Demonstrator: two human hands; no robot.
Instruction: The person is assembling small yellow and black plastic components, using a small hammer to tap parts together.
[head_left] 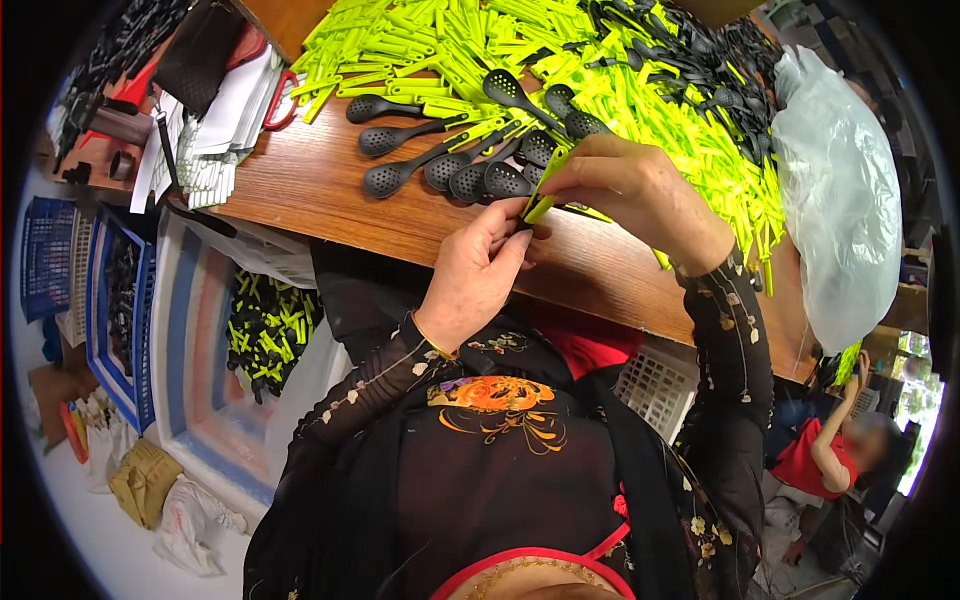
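Note:
My right hand [640, 190] pinches a lime-green handle [546, 192] over the table's near edge. Its fingertips are on the handle's upper end, and the handle slants down toward my left hand [478, 268]. The left thumb and fingers are closed together at the handle's lower end. A dark bit shows between them, mostly hidden, so its kind cannot be told. Just beyond the hands lie several black slotted spoons [390, 180] with green handles, bowls toward me or to the left. A large heap of loose green handles [430, 45] covers the table behind them.
Black spoon heads [700, 60] pile up at the far right, beside a clear plastic bag [838, 200]. Papers [225, 110] and red-handled scissors [282, 102] lie at the left. Below stands a bin [205, 400] holding green-and-black pieces. Another person [825, 455] sits at lower right.

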